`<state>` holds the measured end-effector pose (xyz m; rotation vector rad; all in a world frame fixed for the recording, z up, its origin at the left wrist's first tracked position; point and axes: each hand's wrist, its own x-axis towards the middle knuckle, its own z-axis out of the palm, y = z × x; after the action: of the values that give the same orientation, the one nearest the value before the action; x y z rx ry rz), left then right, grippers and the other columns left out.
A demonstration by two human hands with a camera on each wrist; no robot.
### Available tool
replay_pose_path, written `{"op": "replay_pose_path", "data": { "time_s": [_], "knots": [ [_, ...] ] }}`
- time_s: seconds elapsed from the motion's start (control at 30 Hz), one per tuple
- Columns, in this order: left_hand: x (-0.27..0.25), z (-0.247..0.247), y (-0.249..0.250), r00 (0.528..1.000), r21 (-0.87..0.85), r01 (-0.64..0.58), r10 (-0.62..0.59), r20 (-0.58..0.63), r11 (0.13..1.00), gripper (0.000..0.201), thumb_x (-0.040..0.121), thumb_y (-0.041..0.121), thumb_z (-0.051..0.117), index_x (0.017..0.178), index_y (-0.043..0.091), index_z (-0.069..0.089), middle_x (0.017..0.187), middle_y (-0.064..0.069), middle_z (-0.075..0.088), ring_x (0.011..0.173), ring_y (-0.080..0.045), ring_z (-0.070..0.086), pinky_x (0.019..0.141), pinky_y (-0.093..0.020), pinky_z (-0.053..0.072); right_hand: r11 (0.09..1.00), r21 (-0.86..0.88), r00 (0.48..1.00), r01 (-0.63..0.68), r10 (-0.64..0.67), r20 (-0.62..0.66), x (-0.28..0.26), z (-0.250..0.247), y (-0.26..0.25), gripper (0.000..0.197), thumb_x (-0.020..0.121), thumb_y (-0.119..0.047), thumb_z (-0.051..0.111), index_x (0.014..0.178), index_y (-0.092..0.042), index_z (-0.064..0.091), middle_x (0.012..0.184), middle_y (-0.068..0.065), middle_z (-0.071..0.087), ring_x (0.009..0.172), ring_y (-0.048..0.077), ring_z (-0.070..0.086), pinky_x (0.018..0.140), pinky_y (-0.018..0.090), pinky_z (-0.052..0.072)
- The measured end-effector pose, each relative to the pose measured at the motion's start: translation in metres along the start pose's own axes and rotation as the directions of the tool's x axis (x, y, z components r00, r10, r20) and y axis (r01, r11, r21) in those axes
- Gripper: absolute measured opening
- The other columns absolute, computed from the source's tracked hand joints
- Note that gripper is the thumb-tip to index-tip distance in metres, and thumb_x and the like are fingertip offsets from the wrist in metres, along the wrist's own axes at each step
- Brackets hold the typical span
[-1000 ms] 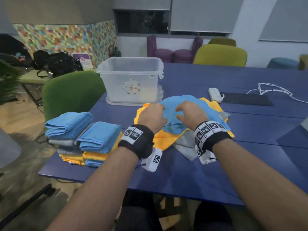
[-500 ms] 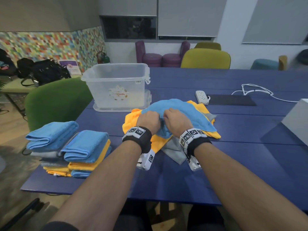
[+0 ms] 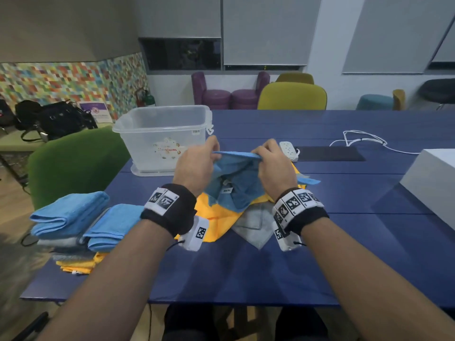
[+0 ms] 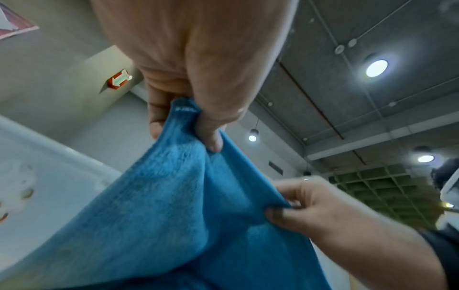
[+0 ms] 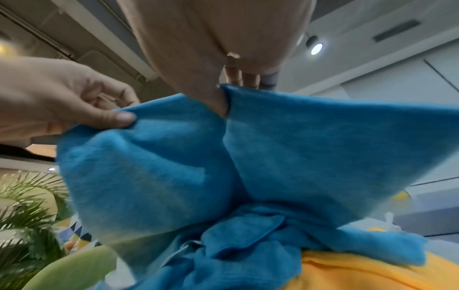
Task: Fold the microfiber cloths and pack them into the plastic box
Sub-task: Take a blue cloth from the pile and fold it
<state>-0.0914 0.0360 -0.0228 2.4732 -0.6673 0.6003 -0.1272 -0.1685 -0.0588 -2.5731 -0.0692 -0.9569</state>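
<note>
— Head view: what was changed?
— The blue cloth (image 3: 234, 185) was lifted off the pile; its edge is pinched by the left hand (image 3: 197, 166) and right hand (image 3: 275, 168).
— And the box (image 3: 162, 136)?
— At eleven o'clock; folding can be started.

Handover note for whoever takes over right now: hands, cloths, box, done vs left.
Left hand and right hand each pinch the top edge of a blue microfiber cloth, lifted above the pile.
Under it lie a loose yellow cloth and a grey cloth on the blue table.
Done: folded blue, grey and yellow cloths are stacked at the table's left edge.
Left: fold the three loose cloths, then pack everything; the clear plastic box looks empty.
</note>
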Motion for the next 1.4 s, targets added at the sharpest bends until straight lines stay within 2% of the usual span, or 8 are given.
{"op": "replay_pose_path", "data": {
  "time_s": [0.3,0.5,0.8,0.9,1.03,1.1,1.2,1.4],
  "knots": [
    [-0.019,-0.078,-0.03,0.978,-0.208,0.068,-0.106,-0.179,0.976,0.005,0.087,0.013,0.078,0.084,0.016,0.074,0.076,0.002,0.068,0.076,-0.015,0.061,0.068,-0.027,0.04,0.968,0.094,0.956,-0.234,0.247,-0.161,-0.024,-0.065,0.034,0.023,0.09,-0.009,0.06,0.102,-0.021,0.075,0.091,0.005,0.074,0.088,0.027,0.066,0.076,0.033,0.05],
    [-0.032,-0.113,-0.03,0.931,-0.478,0.064,-0.225,-0.289,0.876,0.006,0.088,0.02,0.079,0.089,0.02,0.073,0.077,0.006,0.066,0.069,-0.002,0.056,0.07,-0.026,0.05,0.949,0.212,0.901,-0.233,0.293,-0.321,-0.03,-0.108,0.033,0.013,0.091,-0.009,0.066,0.098,-0.012,0.076,0.084,-0.003,0.068,0.078,0.002,0.054,0.071,-0.003,0.03],
    [-0.029,-0.11,-0.037,0.856,-0.796,0.141,-0.476,-0.2,0.589,0.016,0.09,0.03,0.077,0.088,0.014,0.08,0.096,-0.013,0.077,0.084,-0.023,0.068,0.084,-0.048,0.06,0.869,0.43,0.815,-0.244,0.424,-0.396,-0.007,-0.125,0.026,0.011,0.088,-0.021,0.072,0.097,-0.017,0.076,0.084,0.002,0.073,0.074,0.009,0.063,0.074,0.021,0.05],
    [-0.031,-0.071,-0.069,0.786,-0.757,0.319,-0.605,-0.125,0.571,0.044,0.072,0.052,0.078,0.085,0.011,0.079,0.086,-0.014,0.073,0.076,-0.022,0.061,0.078,-0.065,0.057,0.809,0.38,0.793,-0.449,0.556,-0.247,-0.008,-0.095,0.044,0.018,0.087,-0.022,0.075,0.099,-0.009,0.078,0.091,0.012,0.076,0.082,0.016,0.067,0.086,0.027,0.052],
    [-0.044,-0.038,-0.06,0.733,-0.575,0.474,-0.66,-0.161,0.667,0.026,0.083,0.036,0.077,0.082,0.01,0.076,0.072,-0.005,0.066,0.068,-0.017,0.057,0.074,-0.051,0.059,0.729,0.233,0.736,-0.643,0.673,-0.075,-0.021,-0.063,0.045,0.019,0.082,-0.033,0.077,0.087,-0.015,0.076,0.095,0.008,0.076,0.095,0.029,0.067,0.074,0.026,0.041],
    [-0.048,-0.031,-0.041,0.754,-0.557,0.442,-0.627,-0.194,0.704,0.015,0.086,0.026,0.077,0.088,0.011,0.077,0.075,-0.006,0.071,0.069,-0.02,0.062,0.074,-0.039,0.058,0.702,0.29,0.727,-0.65,0.686,-0.03,-0.026,-0.053,0.032,0.014,0.081,-0.03,0.076,0.078,-0.018,0.07,0.088,0.002,0.074,0.085,0.024,0.062,0.069,0.024,0.035],
    [-0.051,-0.02,-0.012,0.812,-0.548,0.348,-0.536,-0.229,0.761,0.01,0.089,0.018,0.075,0.089,0.008,0.078,0.068,0.001,0.068,0.066,-0.021,0.062,0.065,-0.021,0.047,0.655,0.517,0.776,-0.551,0.631,0.028,-0.032,-0.037,-0.001,0.018,0.078,-0.026,0.08,0.07,-0.018,0.066,0.074,-0.003,0.072,0.069,0.02,0.064,0.069,0.036,0.051],
    [-0.057,0.006,0.036,0.917,-0.535,0.217,-0.358,-0.174,0.816,0.02,0.092,0.027,0.066,0.076,0.015,0.073,0.063,0.003,0.069,0.067,-0.028,0.066,0.067,-0.039,0.054,0.524,0.733,0.866,-0.434,0.467,0.18,-0.044,-0.03,-0.069,0.011,0.091,-0.012,0.073,0.086,-0.003,0.069,0.072,0.01,0.068,0.058,0.015,0.062,0.055,0.029,0.056]
  ]
}}
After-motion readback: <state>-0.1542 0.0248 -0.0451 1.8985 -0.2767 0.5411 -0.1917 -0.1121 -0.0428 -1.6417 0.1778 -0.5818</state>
